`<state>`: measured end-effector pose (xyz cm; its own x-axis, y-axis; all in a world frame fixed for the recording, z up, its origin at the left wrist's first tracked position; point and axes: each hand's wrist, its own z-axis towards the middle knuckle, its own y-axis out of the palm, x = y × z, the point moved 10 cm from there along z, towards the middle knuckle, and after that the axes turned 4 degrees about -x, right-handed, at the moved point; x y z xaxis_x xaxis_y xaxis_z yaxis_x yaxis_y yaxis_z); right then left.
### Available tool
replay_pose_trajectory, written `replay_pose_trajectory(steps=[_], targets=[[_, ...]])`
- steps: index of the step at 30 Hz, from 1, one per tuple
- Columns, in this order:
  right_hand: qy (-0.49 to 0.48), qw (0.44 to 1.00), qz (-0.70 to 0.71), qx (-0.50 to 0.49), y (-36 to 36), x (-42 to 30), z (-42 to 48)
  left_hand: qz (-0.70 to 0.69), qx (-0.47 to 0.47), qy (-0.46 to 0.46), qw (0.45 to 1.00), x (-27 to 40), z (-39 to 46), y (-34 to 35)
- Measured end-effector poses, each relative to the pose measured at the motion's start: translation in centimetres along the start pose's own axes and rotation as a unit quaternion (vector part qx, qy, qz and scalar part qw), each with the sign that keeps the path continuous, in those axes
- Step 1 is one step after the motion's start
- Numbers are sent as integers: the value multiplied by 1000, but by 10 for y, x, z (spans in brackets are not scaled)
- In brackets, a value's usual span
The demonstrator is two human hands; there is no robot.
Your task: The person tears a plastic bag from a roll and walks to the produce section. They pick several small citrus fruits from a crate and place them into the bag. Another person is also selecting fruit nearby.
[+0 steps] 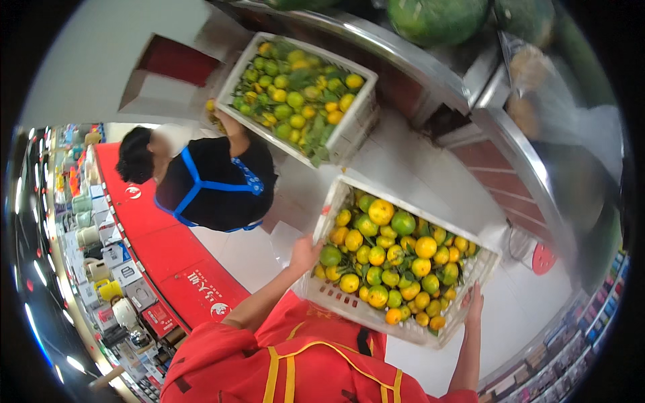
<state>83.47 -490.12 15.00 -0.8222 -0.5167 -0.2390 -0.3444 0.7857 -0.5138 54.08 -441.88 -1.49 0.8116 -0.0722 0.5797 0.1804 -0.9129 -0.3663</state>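
Observation:
A white plastic crate full of loose green, yellow and orange citrus fruits is held out before my body. My left hand grips its left end near the rim. At the opposite end my right hand has hold of the crate's wall, the fingers partly hidden by it. Some leaves lie among the fruits. Farther ahead stands a second white crate, filled with greener citrus and more leaves.
A person in a black top and blue apron straps leans over the second crate. Metal-edged display stands with watermelons curve along the right. A red counter and shelves of boxed goods run down the left. A red stool sits at right.

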Motion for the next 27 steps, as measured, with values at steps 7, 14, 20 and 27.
replay_pose_trajectory(steps=[7,14,20,27], targets=[[-18,1000,-9,24,1,-5,-8,5,1,22,1000,-15,4,12],[-85,996,4,16,-2,-6,-13,-12,33,77,996,-7,-1,10],[-151,988,17,15,4,-9,-8,-35,101,164,981,6,-4,-11],[-209,978,9,27,-16,-14,7,-24,154,188,970,8,-22,-10]])
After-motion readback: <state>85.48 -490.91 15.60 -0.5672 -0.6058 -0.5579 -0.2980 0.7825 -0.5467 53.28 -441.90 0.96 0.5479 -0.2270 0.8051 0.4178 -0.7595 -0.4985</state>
